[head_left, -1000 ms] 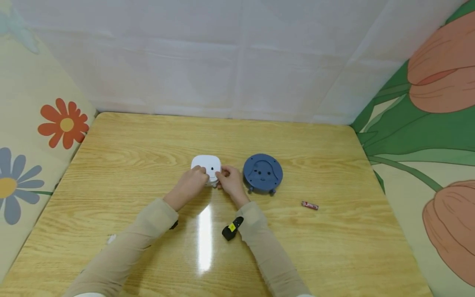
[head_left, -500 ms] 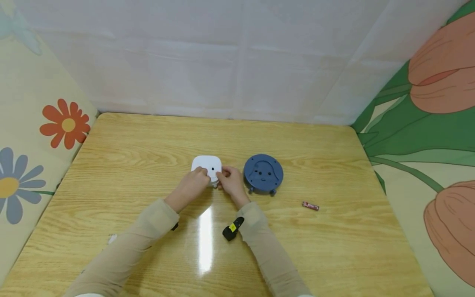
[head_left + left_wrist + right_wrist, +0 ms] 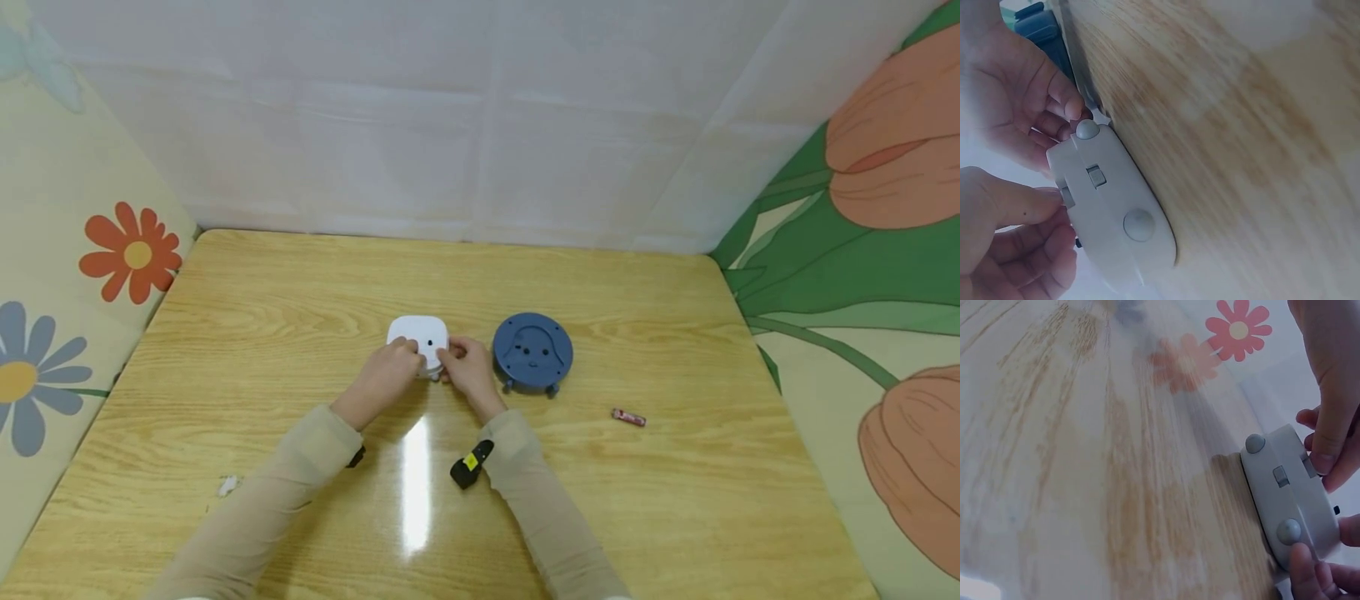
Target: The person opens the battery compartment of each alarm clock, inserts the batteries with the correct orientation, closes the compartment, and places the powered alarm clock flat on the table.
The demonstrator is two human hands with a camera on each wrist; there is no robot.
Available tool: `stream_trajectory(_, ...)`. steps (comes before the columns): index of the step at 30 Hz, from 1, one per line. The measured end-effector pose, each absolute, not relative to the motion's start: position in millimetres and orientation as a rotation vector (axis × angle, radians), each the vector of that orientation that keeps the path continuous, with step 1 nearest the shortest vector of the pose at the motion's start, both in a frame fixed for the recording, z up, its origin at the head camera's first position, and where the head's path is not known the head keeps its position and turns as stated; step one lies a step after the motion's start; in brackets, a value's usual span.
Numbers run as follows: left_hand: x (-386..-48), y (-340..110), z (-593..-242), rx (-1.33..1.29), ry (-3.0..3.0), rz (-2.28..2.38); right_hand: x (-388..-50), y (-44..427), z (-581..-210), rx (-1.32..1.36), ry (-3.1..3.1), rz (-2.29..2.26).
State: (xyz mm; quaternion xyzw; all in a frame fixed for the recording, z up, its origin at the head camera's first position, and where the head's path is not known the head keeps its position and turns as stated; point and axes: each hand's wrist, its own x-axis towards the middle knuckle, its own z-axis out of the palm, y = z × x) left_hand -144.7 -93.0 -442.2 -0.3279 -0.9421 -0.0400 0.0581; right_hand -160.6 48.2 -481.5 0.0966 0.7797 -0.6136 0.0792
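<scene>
Left sleeve (image 3: 262, 492) has shifted slightly, uncovering more white scrap (image 3: 227, 486); curled left hand (image 3: 384, 372) grips white case (image 3: 417, 327), right hand (image 3: 472, 368) pinches its edge; battery (image 3: 628, 417) print is unreadable

Your device (image 3: 1112, 209) looks like smooth white plastic with a faint sheen, its rounded feet (image 3: 1139, 225) a greyer plastic, while the blue disc (image 3: 532, 354) has the matt look of moulded plastic. Your counter (image 3: 675, 333) is wood-grained and glossy enough to throw back a bright streak of light (image 3: 416, 487) and, in the right wrist view, mirror the red flower (image 3: 1238, 330). Your sleeves (image 3: 255, 500) are soft-looking, matt cloth, and the pale backdrop (image 3: 465, 117) looks like creased sheeting, though whether cloth or paper is unclear.
</scene>
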Motion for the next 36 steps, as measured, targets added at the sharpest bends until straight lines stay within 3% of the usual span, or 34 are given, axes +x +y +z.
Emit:
stream_trajectory(11,-141,-101,-444,-0.818,-2.815,-0.540,-155,48,-478,0.243,2.413,-1.917)
stream_trajectory(20,-138,-102,-441,-0.681,-2.710,-0.801,-150,53,-467,0.134,2.691,-1.691)
stream_trajectory(36,-125,-104,-438,-0.588,-2.633,-1.034,-129,65,-450,-0.004,2.672,-1.624)
